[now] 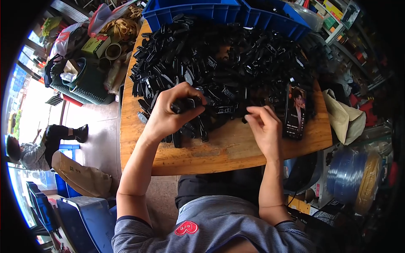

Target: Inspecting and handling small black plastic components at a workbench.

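Both hands — left hand, right hand — pinch black plastic clips; blue crates behind, contents unclear.

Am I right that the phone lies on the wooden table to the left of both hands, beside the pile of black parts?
Not quite. The head view shows the phone lying to the right of both hands, past the right hand; the left hand is farther from it. The rest holds: it lies on the wooden table beside the pile of black parts.
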A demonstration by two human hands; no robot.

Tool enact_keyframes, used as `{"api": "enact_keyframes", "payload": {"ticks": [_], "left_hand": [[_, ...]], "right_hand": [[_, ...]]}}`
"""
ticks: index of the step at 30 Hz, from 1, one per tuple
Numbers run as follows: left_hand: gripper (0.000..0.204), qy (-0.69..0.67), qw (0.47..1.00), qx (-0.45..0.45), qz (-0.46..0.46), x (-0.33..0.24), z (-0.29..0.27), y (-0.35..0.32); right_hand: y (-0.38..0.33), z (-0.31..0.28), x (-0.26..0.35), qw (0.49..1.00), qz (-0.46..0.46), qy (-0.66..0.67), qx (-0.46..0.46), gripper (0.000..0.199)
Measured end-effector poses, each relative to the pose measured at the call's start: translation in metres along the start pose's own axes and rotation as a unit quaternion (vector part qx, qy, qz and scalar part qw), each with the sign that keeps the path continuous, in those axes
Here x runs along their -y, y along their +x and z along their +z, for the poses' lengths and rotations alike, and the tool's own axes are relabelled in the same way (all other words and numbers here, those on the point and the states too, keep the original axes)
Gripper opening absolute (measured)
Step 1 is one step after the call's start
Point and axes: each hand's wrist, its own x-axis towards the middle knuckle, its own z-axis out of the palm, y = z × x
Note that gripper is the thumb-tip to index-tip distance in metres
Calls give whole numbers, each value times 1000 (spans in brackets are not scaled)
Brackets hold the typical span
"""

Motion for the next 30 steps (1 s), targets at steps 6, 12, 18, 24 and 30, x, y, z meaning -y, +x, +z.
{"api": "enact_keyframes", "payload": {"ticks": [6,12,18,24,30], "left_hand": [[27,89,989,49,109,12,17,3],[35,147,979,72,123,6,26,-6],[29,22,1000,11,-7,5,23,-3],[28,-6,998,62,7,11,22,-3],[30,-60,994,83,-35,10,28,-5]], "right_hand": [[14,15,10,987,-117,-99,50,29],[4,-1,37,994,-42,96,22,28],[-7,-12,-7,986,-9,-133,104,29],[-14,-9,-6,992,12,-93,81,20],[-10,-9,34,902,118,413,-48,16]]}}
